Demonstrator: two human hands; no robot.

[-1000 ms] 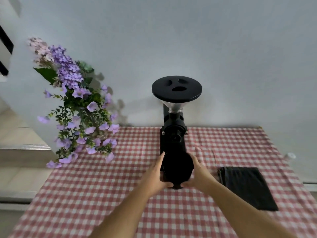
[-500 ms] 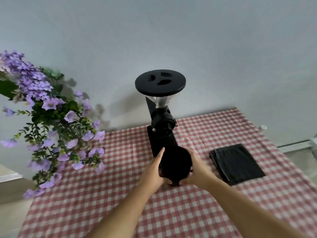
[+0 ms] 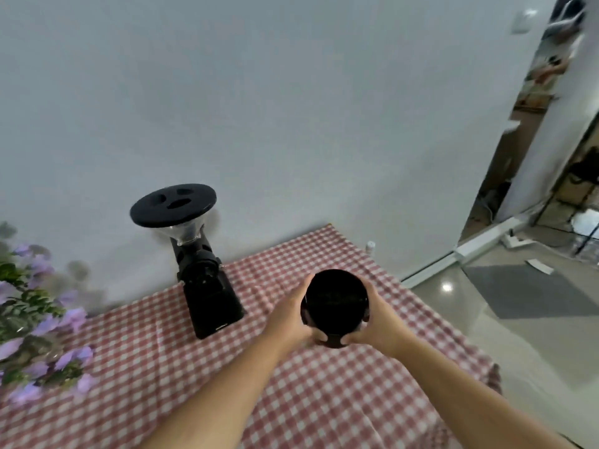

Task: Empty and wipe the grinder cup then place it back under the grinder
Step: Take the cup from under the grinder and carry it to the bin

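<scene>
The black grinder cup (image 3: 335, 301) is lifted above the table, its open mouth facing me, dark inside. My left hand (image 3: 290, 314) grips its left side and my right hand (image 3: 377, 322) grips its right side, fingers curled under the base. The black grinder (image 3: 202, 273) with its wide round lid stands on the checked cloth to the left of the cup, nothing under its spout. The black cloth seen before is hidden behind my hands and the cup.
The red-and-white checked tablecloth (image 3: 324, 400) covers the table against a white wall. Purple flowers (image 3: 35, 319) lean in at the left edge. Past the table's right edge lie a tiled floor, a grey mat (image 3: 525, 293) and a doorway.
Both hands pulled the cup away from the grinder, lifting it to the right. The view swung right, so the grinder and flowers slid left and the floor and doorway appeared.
</scene>
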